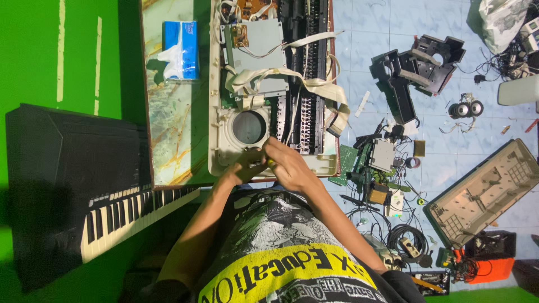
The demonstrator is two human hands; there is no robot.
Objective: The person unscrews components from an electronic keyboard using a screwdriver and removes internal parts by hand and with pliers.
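Touching hands (269, 164) over opened keyboard (269, 84)

The room has a bright green wall (33, 56) on the left, a pale blue tiled floor (382, 28) littered with electronic parts and cables, a marbled tabletop (174, 129) with a tissue box (181, 49), and a black keyboard (84, 191) beside it

Around my opened keyboard shell (269, 84) I count one tissue box (181, 49), one black keyboard (84, 185), two small round speakers (469, 108) and one beige casing (488, 193).
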